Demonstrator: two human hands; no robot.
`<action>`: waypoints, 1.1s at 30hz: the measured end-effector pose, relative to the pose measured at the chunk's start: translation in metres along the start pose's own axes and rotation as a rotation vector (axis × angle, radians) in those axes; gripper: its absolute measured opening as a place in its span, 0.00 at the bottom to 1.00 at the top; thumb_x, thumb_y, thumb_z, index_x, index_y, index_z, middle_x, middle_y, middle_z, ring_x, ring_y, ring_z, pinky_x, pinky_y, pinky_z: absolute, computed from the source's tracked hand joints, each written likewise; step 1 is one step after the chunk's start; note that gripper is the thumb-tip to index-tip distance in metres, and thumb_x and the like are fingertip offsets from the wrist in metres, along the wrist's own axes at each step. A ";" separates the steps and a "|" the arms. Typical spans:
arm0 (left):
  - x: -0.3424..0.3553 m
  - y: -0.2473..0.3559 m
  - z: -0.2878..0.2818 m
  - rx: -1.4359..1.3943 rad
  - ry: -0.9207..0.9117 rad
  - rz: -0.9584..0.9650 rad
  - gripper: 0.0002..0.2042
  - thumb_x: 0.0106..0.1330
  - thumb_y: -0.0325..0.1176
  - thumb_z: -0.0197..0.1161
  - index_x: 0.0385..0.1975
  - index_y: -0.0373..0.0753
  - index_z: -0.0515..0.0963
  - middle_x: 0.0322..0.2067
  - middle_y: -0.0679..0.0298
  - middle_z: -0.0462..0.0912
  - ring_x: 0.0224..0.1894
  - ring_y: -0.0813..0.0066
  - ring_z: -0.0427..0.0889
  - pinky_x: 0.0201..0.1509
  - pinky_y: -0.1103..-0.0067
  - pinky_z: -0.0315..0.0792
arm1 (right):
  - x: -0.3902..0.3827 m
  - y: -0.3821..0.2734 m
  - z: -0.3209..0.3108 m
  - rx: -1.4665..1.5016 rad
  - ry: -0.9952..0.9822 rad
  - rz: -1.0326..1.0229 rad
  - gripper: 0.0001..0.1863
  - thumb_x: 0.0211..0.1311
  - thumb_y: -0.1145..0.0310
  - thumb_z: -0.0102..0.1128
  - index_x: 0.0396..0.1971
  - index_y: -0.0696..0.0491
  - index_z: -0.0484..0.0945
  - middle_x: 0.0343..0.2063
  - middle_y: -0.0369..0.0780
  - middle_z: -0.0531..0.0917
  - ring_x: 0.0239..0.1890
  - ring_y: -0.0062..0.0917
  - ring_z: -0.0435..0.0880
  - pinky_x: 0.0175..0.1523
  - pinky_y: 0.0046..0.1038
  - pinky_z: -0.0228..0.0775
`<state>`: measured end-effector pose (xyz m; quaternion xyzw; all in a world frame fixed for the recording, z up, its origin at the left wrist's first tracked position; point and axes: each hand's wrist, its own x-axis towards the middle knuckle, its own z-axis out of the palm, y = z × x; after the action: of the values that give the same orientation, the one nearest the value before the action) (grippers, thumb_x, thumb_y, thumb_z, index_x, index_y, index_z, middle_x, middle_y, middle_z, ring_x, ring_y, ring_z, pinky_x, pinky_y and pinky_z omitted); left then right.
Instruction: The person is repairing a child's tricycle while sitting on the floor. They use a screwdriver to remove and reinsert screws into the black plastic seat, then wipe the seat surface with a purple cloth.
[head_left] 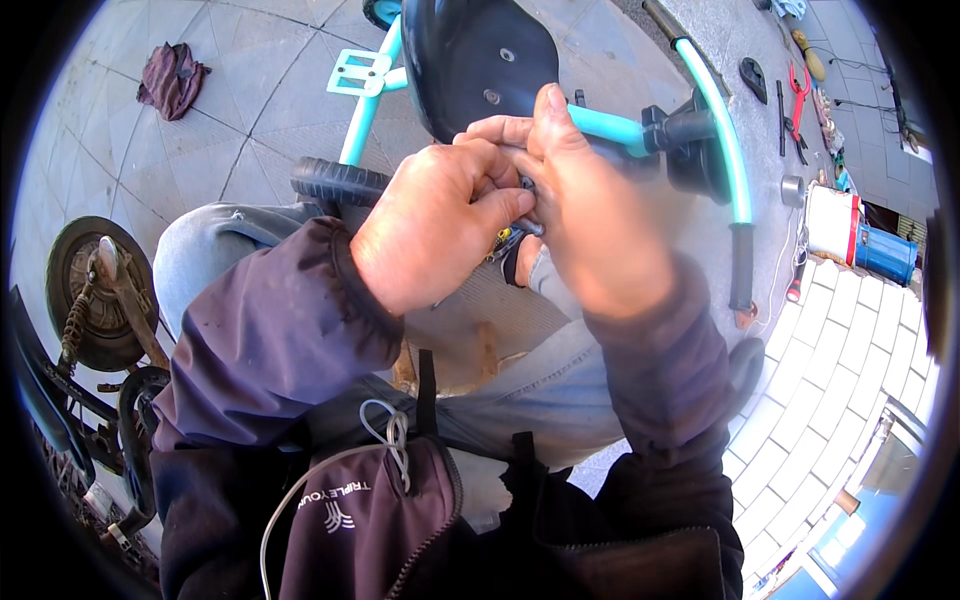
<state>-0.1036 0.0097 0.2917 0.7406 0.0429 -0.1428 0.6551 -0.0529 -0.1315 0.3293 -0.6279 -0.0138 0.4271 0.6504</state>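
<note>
My left hand and my right hand meet in front of my chest, both closed. Between their fingers is a small grey metal piece; its kind is mostly hidden by the fingers. The left thumb and fingers pinch at it, while the right fingers curl behind it with the thumb pointing up. Part of the right hand is smeared by motion. Just beyond the hands stands a turquoise pedal kart frame with a black seat and a black tyre. Neither hand visibly touches the kart.
A turquoise handlebar curves at the right. Farther right, red-handled pliers and other tools lie on the ground by a white bucket. A dark rag lies at the far left, above a scooter wheel.
</note>
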 end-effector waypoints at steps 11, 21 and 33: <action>0.001 -0.009 -0.001 -0.233 0.033 0.050 0.07 0.69 0.30 0.58 0.38 0.32 0.77 0.22 0.71 0.73 0.21 0.88 0.66 0.24 0.87 0.62 | -0.001 0.001 0.001 0.095 0.073 -0.092 0.35 0.70 0.38 0.41 0.52 0.60 0.70 0.47 0.43 0.76 0.48 0.24 0.74 0.47 0.26 0.66; 0.002 0.002 -0.008 -0.670 0.120 -0.059 0.07 0.69 0.32 0.57 0.38 0.35 0.77 0.17 0.73 0.69 0.16 0.88 0.62 0.19 0.88 0.56 | -0.010 -0.005 -0.006 -0.071 0.216 -0.209 0.21 0.68 0.59 0.57 0.49 0.62 0.73 0.40 0.41 0.81 0.40 0.22 0.81 0.45 0.24 0.75; 0.001 0.008 -0.011 -0.702 0.169 -0.078 0.07 0.70 0.32 0.56 0.37 0.36 0.77 0.16 0.72 0.69 0.16 0.89 0.62 0.19 0.88 0.54 | -0.016 -0.011 0.004 -0.348 0.239 -0.217 0.04 0.61 0.78 0.59 0.35 0.60 0.78 0.26 0.33 0.80 0.26 0.11 0.76 0.32 0.15 0.69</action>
<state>-0.0995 0.0192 0.2998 0.4777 0.1717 -0.0827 0.8576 -0.0594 -0.1355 0.3472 -0.7716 -0.0779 0.2684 0.5715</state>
